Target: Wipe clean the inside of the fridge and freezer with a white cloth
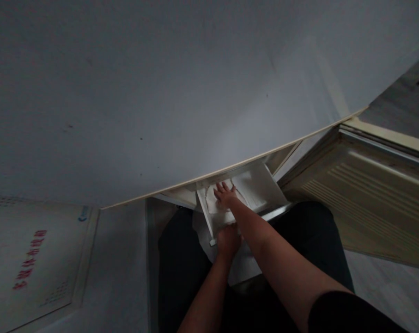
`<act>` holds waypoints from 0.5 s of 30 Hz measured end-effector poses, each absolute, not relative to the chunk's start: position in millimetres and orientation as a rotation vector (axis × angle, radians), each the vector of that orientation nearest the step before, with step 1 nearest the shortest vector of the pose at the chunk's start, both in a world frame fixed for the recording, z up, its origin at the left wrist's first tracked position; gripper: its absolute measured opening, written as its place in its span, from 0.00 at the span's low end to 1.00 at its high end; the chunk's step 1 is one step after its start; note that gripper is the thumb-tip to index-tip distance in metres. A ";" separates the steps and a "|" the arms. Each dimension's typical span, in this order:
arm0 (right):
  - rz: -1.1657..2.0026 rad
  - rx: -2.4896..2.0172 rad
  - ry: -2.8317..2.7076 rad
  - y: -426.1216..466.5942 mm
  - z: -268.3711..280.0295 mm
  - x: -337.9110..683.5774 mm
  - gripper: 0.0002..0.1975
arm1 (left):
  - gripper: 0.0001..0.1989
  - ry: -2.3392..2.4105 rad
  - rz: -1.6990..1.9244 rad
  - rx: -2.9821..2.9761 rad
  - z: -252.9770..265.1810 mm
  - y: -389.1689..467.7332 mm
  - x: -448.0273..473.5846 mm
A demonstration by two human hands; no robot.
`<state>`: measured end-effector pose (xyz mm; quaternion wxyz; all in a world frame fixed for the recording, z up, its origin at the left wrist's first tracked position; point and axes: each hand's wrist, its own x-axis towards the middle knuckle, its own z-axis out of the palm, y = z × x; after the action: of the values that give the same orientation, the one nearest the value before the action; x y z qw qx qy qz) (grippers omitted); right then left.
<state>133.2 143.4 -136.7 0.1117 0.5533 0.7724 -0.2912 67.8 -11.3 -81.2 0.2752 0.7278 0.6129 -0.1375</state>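
Observation:
A pale drawer point(261, 185) is pulled out below the edge of a large grey-white surface. My left hand point(229, 238) is closed round the drawer's front rim, its fingertips hidden. Inside the drawer, at its left end, lies a flat white cloth or sheet of paper point(213, 203) with an uneven edge. My right hand point(225, 194) rests on this white piece with its fingers spread. My right forearm crosses over the front rim, above my left hand.
The broad grey-white surface point(181, 106) fills the upper view. An open ribbed cream door point(372, 199) stands at right. My knees point(179, 249) flank the drawer. At left is a wall panel point(39, 259) with red characters. Grey flooring point(385, 282) shows at lower right.

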 end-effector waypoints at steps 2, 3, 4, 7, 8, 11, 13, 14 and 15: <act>-0.757 1.751 2.151 154.2 -131.4 176.9 0.42 | 0.18 1.645 -0.344 1.952 -80.3 -10.0 70.1; -0.719 1.837 2.084 157.8 -128.5 199.0 0.45 | 0.19 1.647 -0.334 1.945 -79.8 -9.3 71.1; -0.677 1.922 2.012 159.8 -125.7 219.2 0.48 | 0.19 1.650 -0.332 1.938 -79.5 -8.6 72.0; -0.599 2.060 1.890 157.6 -121.0 257.6 0.53 | 0.19 1.661 -0.335 1.924 -78.6 -7.1 73.7; -0.599 2.057 1.877 154.8 -121.1 260.4 0.54 | 0.19 1.664 -0.337 1.922 -78.4 -7.0 74.2; -0.677 1.954 1.856 141.9 -125.7 237.8 0.60 | 0.20 1.669 -0.335 1.930 -78.0 -7.7 74.9; -0.723 1.832 1.913 130.7 -130.0 203.3 0.63 | 0.20 1.669 -0.325 1.942 -78.0 -9.0 74.6; -0.728 1.743 1.988 124.8 -131.6 183.5 0.64 | 0.19 1.671 -0.323 1.945 -78.1 -9.8 74.1; -0.724 1.635 2.083 118.9 -132.8 163.9 0.63 | 0.18 1.680 -0.329 1.943 -78.2 -10.7 73.5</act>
<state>163.9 118.9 -132.8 0.1967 0.5840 0.7440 -0.2584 73.5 -10.7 -78.2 0.2725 0.7220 0.6241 -0.1223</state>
